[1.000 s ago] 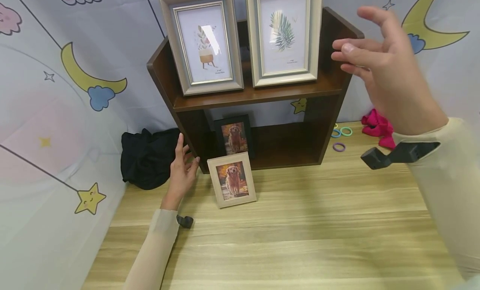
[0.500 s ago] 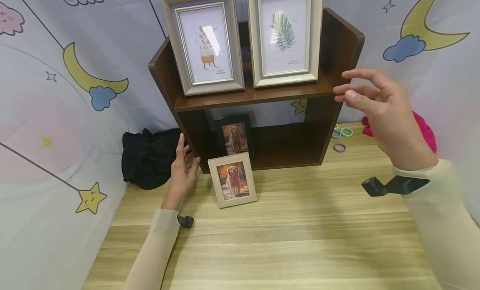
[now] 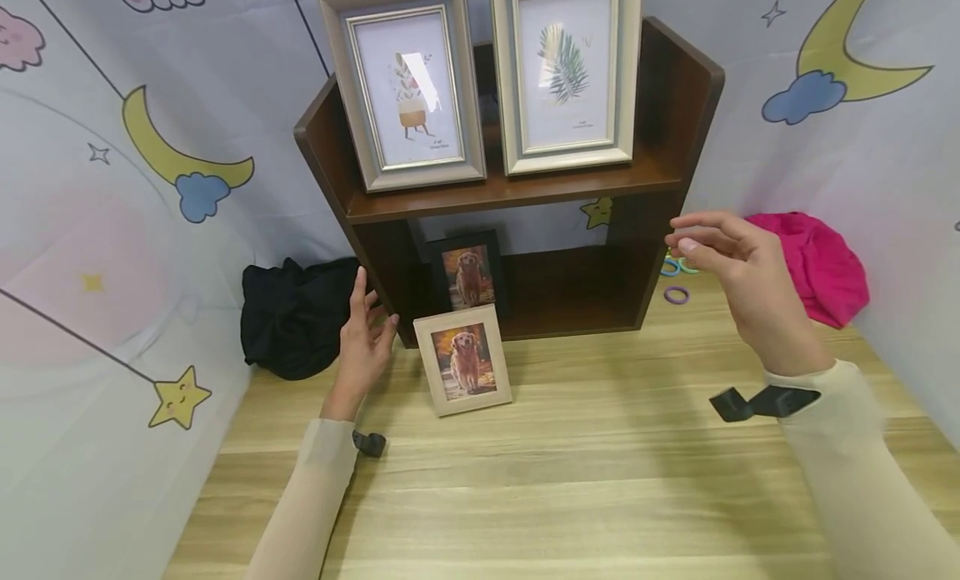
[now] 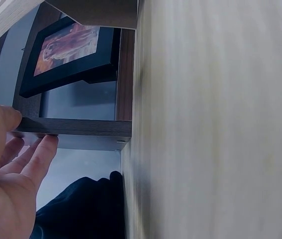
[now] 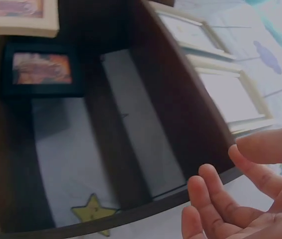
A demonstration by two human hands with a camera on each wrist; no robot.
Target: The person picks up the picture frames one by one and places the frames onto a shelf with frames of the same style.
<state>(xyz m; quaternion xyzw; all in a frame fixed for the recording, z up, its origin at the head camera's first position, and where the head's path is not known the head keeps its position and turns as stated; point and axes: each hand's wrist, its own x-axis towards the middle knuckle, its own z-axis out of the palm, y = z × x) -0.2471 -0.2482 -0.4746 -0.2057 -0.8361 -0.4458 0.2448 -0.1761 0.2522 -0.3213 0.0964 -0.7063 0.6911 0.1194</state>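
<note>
A dark brown wooden shelf (image 3: 517, 198) stands on the table. My left hand (image 3: 364, 347) grips the front edge of its left side panel, thumb on one side and fingers on the other in the left wrist view. My right hand (image 3: 750, 280) hovers just off the shelf's right side, fingers loosely bent and holding nothing. A light wooden photo frame (image 3: 431, 372) with a dog picture leans at the shelf's front left. Behind it, a black photo frame (image 3: 497, 272) stands in the lower compartment. On the upper level are two larger frames, a plant picture (image 3: 476, 147) and a leaf picture (image 3: 626, 138).
A black cloth item (image 3: 288, 322) lies left of the shelf. To the right lie a bright pink cloth item (image 3: 828, 267) and several coloured rings, including a purple ring (image 3: 677, 295). A patterned fabric backdrop (image 3: 255, 205) borders the wooden table (image 3: 570, 480).
My right hand has come down and leftward from beside the upper level to beside the lower one, uncovering more of the pink cloth item. My left hand and the frames have stayed put.
</note>
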